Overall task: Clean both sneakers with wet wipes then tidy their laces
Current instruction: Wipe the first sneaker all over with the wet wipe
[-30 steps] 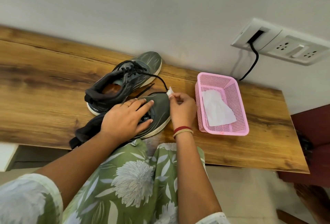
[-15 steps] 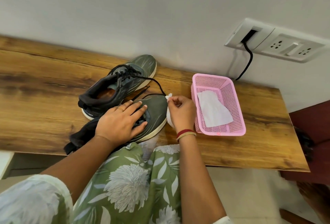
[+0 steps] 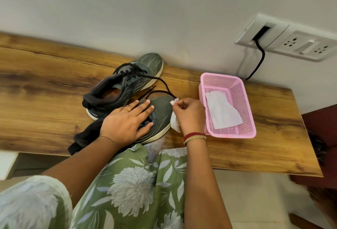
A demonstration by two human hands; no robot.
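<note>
Two grey-green sneakers with white soles lie on the wooden table [image 3: 45,90]. The far sneaker [image 3: 127,83] has loose black laces [image 3: 160,83] trailing toward the near one. My left hand [image 3: 127,121] rests flat with straight fingers on the top of the near sneaker [image 3: 160,115], which lies at the table's front edge. My right hand [image 3: 187,114] pinches a white wet wipe [image 3: 174,119] at that sneaker's toe, where a black lace end meets the wipe.
A pink mesh basket [image 3: 244,101] with a white wipe [image 3: 222,112] inside stands right of my right hand. A wall socket panel [image 3: 291,41] with a black cable [image 3: 259,61] hangs above it. A dark red chair [image 3: 324,137] stands at the right.
The view has shifted slightly. My right hand stays at the toe with the wipe, its fingers working a little at the lace end. My left hand keeps resting on the near sneaker.
</note>
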